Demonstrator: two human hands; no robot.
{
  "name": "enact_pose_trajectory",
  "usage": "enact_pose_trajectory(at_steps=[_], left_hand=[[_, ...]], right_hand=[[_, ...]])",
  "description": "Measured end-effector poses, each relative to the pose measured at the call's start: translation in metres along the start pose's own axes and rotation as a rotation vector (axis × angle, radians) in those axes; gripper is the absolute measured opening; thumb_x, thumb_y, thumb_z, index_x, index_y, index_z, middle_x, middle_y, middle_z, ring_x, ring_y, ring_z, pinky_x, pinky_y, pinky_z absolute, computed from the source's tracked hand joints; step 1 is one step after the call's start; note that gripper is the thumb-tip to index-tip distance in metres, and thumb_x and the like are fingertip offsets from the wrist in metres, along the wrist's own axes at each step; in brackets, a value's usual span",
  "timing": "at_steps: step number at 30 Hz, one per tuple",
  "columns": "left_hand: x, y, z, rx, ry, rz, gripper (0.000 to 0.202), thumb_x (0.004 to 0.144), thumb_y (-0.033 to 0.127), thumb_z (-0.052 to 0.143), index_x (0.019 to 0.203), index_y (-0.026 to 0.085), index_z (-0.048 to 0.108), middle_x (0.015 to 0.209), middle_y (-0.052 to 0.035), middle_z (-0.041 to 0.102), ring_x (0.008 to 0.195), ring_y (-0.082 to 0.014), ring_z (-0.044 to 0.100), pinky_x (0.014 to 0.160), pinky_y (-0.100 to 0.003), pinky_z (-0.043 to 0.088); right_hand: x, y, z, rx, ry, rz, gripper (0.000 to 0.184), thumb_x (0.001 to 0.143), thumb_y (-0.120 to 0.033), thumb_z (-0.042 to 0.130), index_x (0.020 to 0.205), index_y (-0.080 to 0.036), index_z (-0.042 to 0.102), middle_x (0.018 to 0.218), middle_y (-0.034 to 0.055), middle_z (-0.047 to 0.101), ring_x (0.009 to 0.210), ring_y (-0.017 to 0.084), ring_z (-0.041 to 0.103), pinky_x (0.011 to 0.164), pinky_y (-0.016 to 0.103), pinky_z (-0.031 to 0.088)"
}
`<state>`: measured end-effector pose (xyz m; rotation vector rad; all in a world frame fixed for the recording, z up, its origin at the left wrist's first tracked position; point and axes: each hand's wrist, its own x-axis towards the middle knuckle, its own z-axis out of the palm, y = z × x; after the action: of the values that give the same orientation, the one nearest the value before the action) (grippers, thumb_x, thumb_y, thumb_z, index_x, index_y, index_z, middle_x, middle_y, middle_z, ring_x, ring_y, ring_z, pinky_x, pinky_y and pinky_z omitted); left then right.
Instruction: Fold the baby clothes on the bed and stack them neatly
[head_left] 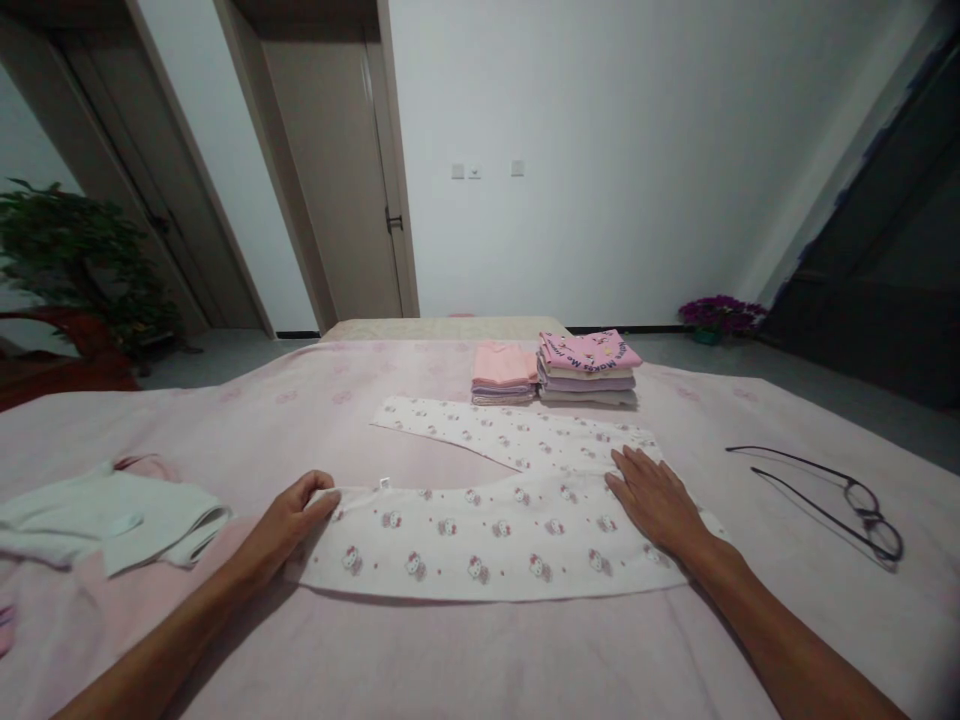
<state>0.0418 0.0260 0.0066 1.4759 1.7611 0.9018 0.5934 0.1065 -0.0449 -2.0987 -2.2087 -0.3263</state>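
Printed garment point(487, 540): laid flat on the bed point(420, 650), just in front of the person. One long band runs across and a second strip angles away toward the folded stacks.
Left hand point(289, 520): fingers are curled round the garment's left end, and the edge is pinched between thumb and fingers.
Right hand point(656, 500): spread open, palm down. It is pressed on the right part of the cloth and nothing is grasped.
Step in hand: judged to be flattening and squaring the cloth.
Doing it well: the cloth is best drawn taut from the pinched end while the flat palm anchors the far side. Edges should be lined up before any crease is set.
Risk: the soft sheet may be dragged along and bunched if the pull is too strong.
Surface: a pale pink bedsheet, faintly patterned.
Also on the bed: loose white clothes point(112, 520) at the left, a pink stack point(504, 372) beside a taller mixed stack point(589, 368), and spectacles point(862, 505) at the right.
Room: white wall with switches point(472, 171), a closed door point(337, 180), a leafy plant point(75, 260), and purple flowers point(720, 315) on the floor.
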Motion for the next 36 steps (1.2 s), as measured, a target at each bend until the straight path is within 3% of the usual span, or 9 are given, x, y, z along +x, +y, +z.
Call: enact_pose_trajectory(at_steps=[3, 7, 11, 14, 18, 22, 27, 30, 36], left_hand=[[0.007, -0.001, -0.012, 0.224, -0.018, 0.017, 0.031, 0.08, 0.05, 0.054, 0.09, 0.021, 0.057, 0.069, 0.0013, 0.063, 0.06, -0.018, 0.06, 0.055, -0.026, 0.043], [0.012, -0.003, -0.018, 0.729, 0.037, 0.143, 0.027, 0.086, 0.04, 0.05, 0.098, 0.02, 0.063, 0.093, -0.0059, 0.07, 0.083, -0.0238, 0.067, 0.07, -0.033, 0.049], [0.004, 0.005, 0.017, 0.759, 0.055, 0.527, 0.041, 0.098, 0.045, 0.038, 0.128, 0.025, 0.058, 0.133, -0.0081, 0.062, 0.12, -0.0249, 0.06, 0.099, -0.039, 0.05], [-0.006, 0.008, 0.051, 0.813, -0.061, 0.788, 0.056, 0.099, 0.048, 0.041, 0.152, 0.03, 0.036, 0.156, -0.0063, 0.041, 0.142, -0.027, 0.039, 0.113, -0.043, 0.04], [-0.018, -0.002, 0.068, 0.92, -0.141, 0.805, 0.067, 0.099, 0.05, 0.042, 0.158, 0.035, 0.015, 0.163, -0.0056, 0.022, 0.148, -0.0305, 0.028, 0.116, -0.05, 0.035], [-0.009, -0.024, 0.052, 0.859, -0.086, 0.768, 0.059, 0.099, 0.048, 0.042, 0.155, 0.038, 0.025, 0.162, -0.0028, 0.026, 0.147, -0.0288, 0.03, 0.116, -0.049, 0.036], [0.046, -0.019, 0.03, 0.611, 0.011, 0.504, 0.045, 0.1, 0.048, 0.033, 0.125, 0.028, 0.066, 0.138, -0.0044, 0.061, 0.128, -0.0232, 0.057, 0.107, -0.038, 0.047], [0.097, 0.008, 0.03, 0.599, 0.066, 0.384, 0.045, 0.095, 0.048, 0.04, 0.115, 0.023, 0.07, 0.125, -0.0068, 0.069, 0.116, -0.0238, 0.063, 0.102, -0.036, 0.049], [0.187, 0.045, 0.056, 0.672, 0.101, 0.329, 0.037, 0.092, 0.025, 0.043, 0.117, 0.02, 0.069, 0.125, -0.0064, 0.069, 0.116, -0.0225, 0.061, 0.102, -0.033, 0.044]], right_hand=[[-0.002, 0.001, 0.0, -0.002, 0.02, -0.005, 0.06, 0.1, -0.046, 0.023, 0.147, -0.015, 0.045, 0.155, 0.0115, 0.041, 0.145, 0.028, 0.033, 0.118, 0.05, 0.025], [-0.005, -0.004, -0.007, -0.01, 0.079, 0.017, 0.059, 0.1, -0.044, 0.027, 0.147, -0.013, 0.044, 0.155, 0.0139, 0.04, 0.145, 0.031, 0.03, 0.118, 0.054, 0.021], [-0.012, -0.023, -0.023, 0.011, 0.119, -0.091, 0.059, 0.1, -0.044, 0.028, 0.15, -0.015, 0.041, 0.16, 0.0122, 0.032, 0.149, 0.029, 0.022, 0.12, 0.052, 0.016], [-0.016, -0.031, -0.029, 0.075, 0.027, -0.227, 0.06, 0.101, -0.046, 0.024, 0.154, -0.02, 0.034, 0.162, 0.0069, 0.026, 0.15, 0.024, 0.02, 0.121, 0.048, 0.018], [-0.015, -0.009, -0.024, 0.067, -0.09, -0.152, 0.064, 0.1, -0.052, 0.025, 0.154, -0.019, 0.034, 0.161, 0.0083, 0.027, 0.15, 0.026, 0.022, 0.121, 0.049, 0.018], [-0.012, 0.023, -0.019, 0.039, -0.124, 0.008, 0.064, 0.099, -0.051, 0.026, 0.154, -0.019, 0.033, 0.162, 0.0072, 0.024, 0.15, 0.027, 0.021, 0.119, 0.054, 0.021], [0.005, 0.028, -0.024, 0.058, -0.071, 0.037, 0.053, 0.098, -0.045, 0.033, 0.139, -0.02, 0.055, 0.152, 0.0105, 0.045, 0.144, 0.03, 0.035, 0.117, 0.055, 0.024], [0.029, 0.025, -0.03, 0.129, 0.006, 0.033, 0.048, 0.1, -0.039, 0.03, 0.131, -0.019, 0.061, 0.141, 0.0114, 0.057, 0.134, 0.028, 0.048, 0.113, 0.048, 0.033], [0.078, 0.035, -0.022, 0.139, 0.009, 0.11, 0.05, 0.096, -0.026, 0.034, 0.141, -0.013, 0.052, 0.146, 0.0139, 0.052, 0.128, 0.027, 0.053, 0.103, 0.039, 0.042]])
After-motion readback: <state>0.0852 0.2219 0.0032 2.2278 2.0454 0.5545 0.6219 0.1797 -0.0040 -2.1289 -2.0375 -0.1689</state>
